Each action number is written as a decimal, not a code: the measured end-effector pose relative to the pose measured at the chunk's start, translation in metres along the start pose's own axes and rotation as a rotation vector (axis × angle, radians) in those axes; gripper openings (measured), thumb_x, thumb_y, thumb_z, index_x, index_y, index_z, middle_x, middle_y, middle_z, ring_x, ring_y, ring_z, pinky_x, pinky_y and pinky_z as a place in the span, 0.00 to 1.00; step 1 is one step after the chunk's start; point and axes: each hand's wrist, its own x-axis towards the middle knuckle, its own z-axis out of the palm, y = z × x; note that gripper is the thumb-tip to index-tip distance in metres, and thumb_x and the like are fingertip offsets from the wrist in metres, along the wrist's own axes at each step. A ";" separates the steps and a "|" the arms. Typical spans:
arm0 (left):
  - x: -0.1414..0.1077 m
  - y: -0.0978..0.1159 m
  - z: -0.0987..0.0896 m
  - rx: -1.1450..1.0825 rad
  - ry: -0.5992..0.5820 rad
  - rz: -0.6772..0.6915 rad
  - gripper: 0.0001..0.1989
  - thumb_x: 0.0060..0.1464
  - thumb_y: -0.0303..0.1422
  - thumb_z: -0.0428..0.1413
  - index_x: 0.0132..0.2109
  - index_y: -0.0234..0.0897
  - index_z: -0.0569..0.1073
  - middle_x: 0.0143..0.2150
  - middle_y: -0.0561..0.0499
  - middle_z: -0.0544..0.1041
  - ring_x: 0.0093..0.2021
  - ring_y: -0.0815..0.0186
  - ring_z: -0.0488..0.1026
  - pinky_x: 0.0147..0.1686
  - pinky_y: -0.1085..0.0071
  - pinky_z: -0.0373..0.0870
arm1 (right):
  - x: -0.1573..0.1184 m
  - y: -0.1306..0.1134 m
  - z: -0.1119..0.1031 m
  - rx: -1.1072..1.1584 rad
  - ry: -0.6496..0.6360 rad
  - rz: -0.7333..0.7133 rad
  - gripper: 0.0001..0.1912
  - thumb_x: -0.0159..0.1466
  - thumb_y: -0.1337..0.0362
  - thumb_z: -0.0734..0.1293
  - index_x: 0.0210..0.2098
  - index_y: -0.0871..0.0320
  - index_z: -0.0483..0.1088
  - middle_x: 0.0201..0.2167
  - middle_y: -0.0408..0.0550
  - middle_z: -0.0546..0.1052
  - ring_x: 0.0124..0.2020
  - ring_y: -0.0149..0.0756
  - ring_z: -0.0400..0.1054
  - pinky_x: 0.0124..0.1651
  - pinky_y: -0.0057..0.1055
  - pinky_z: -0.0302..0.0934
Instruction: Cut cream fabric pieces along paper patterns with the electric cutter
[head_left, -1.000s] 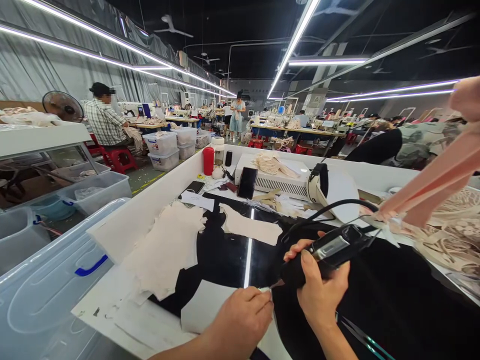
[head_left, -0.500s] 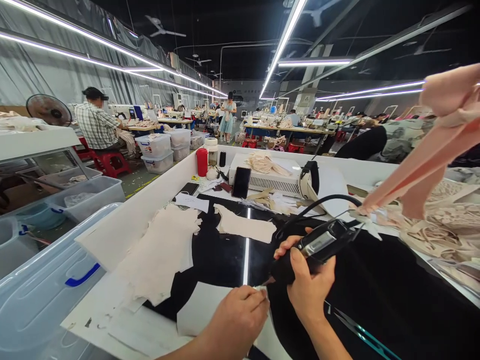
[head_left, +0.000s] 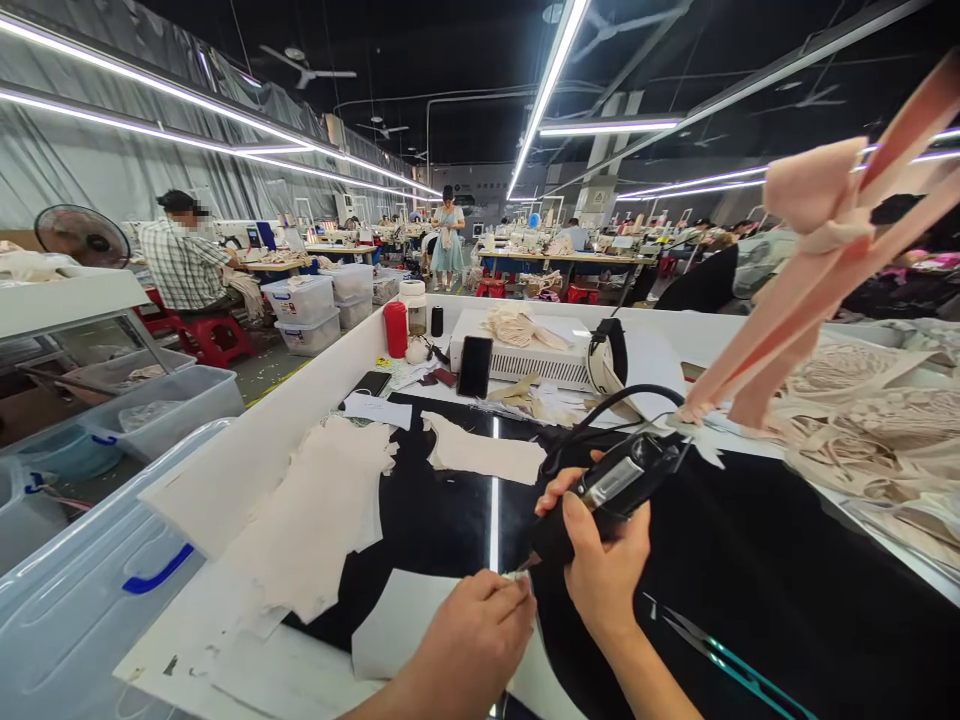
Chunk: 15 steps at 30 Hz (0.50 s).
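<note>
The left hand (head_left: pixel 480 630) is at the near side, over a flat white sheet with a curved edge (head_left: pixel 397 610). Its fingers are bunched and pinch a small pale bit (head_left: pixel 516 575) that mostly hides under them. On the near right lies a long thin tool with silver tips and teal arms (head_left: pixel 739 665).

Just past that, the right hand (head_left: pixel 604 560) wraps its fingers around a chunky black hand tool with a shiny clear panel (head_left: pixel 622 485). The tool is tilted, its narrow end close to the left fingertips. It looks hard, smooth and a bit heavy, so its fat middle seems the best place to grip. A thick black cord (head_left: pixel 630 395) loops behind it and may tug. The white sheet looks light and would bend, so hold its edge.

Shiny black sheeting (head_left: pixel 720 540) is underneath. To the left lies a big soft beige cloth (head_left: pixel 307 510), with a smaller beige cloth piece (head_left: pixel 484 450) farther in. Farther still are a dark phone (head_left: pixel 475 367) and a white metal box with slots (head_left: pixel 547 368).
</note>
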 end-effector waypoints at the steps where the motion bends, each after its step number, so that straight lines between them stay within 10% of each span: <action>1: -0.001 0.000 0.000 -0.002 -0.013 0.003 0.11 0.74 0.23 0.47 0.51 0.28 0.74 0.49 0.44 0.81 0.45 0.66 0.79 0.44 0.70 0.77 | 0.000 0.000 0.001 0.004 0.002 -0.004 0.19 0.66 0.61 0.75 0.53 0.49 0.66 0.34 0.39 0.76 0.27 0.33 0.71 0.34 0.34 0.69; 15: -0.005 -0.007 0.060 0.194 0.217 0.037 0.08 0.68 0.26 0.54 0.38 0.35 0.74 0.31 0.54 0.77 0.26 0.73 0.73 0.25 0.75 0.69 | 0.002 0.009 -0.011 -0.093 0.030 0.047 0.23 0.63 0.55 0.77 0.51 0.52 0.68 0.33 0.42 0.79 0.27 0.37 0.73 0.34 0.36 0.69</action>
